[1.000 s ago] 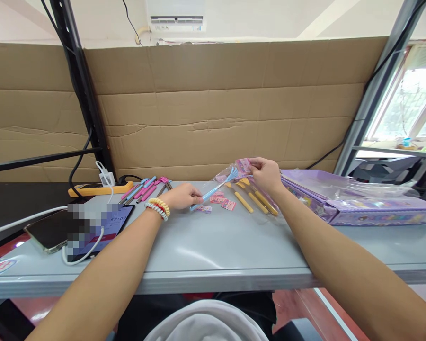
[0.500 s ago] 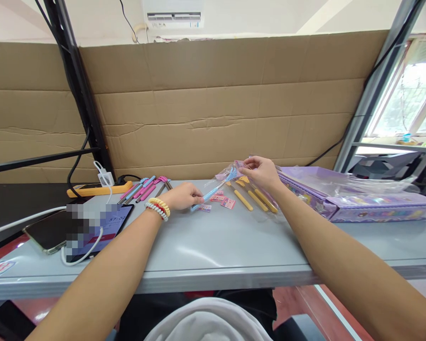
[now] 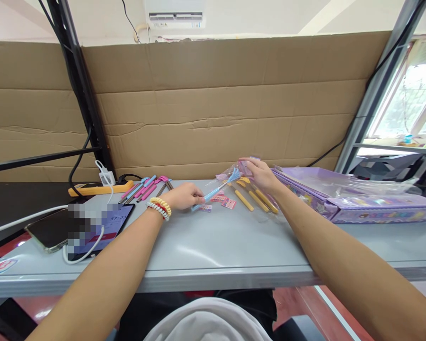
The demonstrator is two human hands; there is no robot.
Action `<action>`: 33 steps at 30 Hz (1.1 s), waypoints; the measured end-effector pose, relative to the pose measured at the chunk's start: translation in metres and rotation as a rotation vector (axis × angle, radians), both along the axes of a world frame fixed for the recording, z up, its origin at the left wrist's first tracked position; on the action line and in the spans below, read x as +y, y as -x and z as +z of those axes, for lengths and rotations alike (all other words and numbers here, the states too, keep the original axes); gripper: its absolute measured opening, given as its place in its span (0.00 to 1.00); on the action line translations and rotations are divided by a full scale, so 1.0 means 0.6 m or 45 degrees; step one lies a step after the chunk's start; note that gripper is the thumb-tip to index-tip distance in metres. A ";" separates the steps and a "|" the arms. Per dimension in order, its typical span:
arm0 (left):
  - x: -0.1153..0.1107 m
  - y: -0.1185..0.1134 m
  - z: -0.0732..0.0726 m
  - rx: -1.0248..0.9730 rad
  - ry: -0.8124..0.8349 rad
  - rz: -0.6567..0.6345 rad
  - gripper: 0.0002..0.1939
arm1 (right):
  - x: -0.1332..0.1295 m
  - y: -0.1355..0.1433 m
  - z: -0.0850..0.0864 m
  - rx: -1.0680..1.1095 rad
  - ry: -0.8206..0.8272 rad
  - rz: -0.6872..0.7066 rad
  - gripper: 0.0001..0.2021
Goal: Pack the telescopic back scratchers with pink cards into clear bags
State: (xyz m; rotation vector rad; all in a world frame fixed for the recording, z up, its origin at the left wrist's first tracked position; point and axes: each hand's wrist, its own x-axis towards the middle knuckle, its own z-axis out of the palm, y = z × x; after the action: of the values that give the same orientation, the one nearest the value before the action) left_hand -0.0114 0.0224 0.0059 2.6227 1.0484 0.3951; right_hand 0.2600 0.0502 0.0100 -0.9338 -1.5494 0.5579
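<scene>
Working at a wide, pale grey, smooth-topped table (image 3: 234, 246), with a long, shallow, purple printed box (image 3: 383, 215) lying to my right, I report both hands engaged over the far half of the surface. My left hand (image 3: 184, 195) has thumb and fingers together on the handle of a slim, light-blue stick with a branched head (image 3: 211, 195); my right hand (image 3: 261, 174) is pinched on the pink-printed end of a clear, crinkled plastic sleeve (image 3: 225, 173), close by that head. The stick slants between the hands, head up and to the right. Whether its head is wholly inside the film, I cannot tell.

Method, in my judgement: the left hold should be firm and low on the handle; the right pull should be light and along the stick's own line, since thin film may catch on the prongs if dragged sideways.

Materials, in descending size: the box has folded edges and loose clear plastic across its top. Three slender sticks with rounded yellow handles (image 3: 258, 201) lie just below my right hand. Smallest are flat, rectangular pink and lilac cards (image 3: 229, 203), near the blue stick.
</scene>
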 end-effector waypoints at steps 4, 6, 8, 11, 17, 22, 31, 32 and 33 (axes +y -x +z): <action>0.000 0.000 0.000 0.035 0.002 0.024 0.15 | -0.002 0.000 -0.006 -0.178 -0.031 -0.092 0.15; 0.000 0.000 0.000 0.049 0.003 0.025 0.15 | -0.001 -0.005 -0.006 -0.269 -0.067 -0.196 0.13; 0.001 0.000 0.000 0.060 0.003 0.026 0.15 | 0.001 -0.009 -0.006 -0.330 -0.105 -0.308 0.11; -0.001 -0.001 0.001 0.055 0.007 0.019 0.15 | -0.001 -0.013 -0.004 -0.347 -0.144 -0.402 0.11; -0.004 -0.001 0.002 0.043 0.013 0.030 0.15 | -0.002 -0.012 -0.004 -0.319 -0.120 -0.406 0.14; 0.000 0.000 -0.002 0.076 0.026 0.041 0.15 | 0.001 -0.010 -0.006 -0.385 -0.086 -0.382 0.13; 0.003 0.001 -0.005 0.075 0.006 0.027 0.14 | -0.001 -0.010 -0.011 -0.441 -0.246 -0.410 0.11; 0.003 0.001 -0.005 0.073 0.009 0.029 0.14 | 0.001 -0.011 -0.012 -0.432 -0.249 -0.404 0.11; 0.002 0.001 -0.005 0.073 0.012 0.032 0.14 | 0.002 -0.012 -0.013 -0.421 -0.251 -0.394 0.11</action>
State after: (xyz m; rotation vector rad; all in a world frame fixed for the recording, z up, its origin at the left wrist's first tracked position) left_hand -0.0119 0.0237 0.0031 2.6289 1.0998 0.3216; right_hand 0.2669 0.0515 0.0020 -1.1248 -1.6724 0.0285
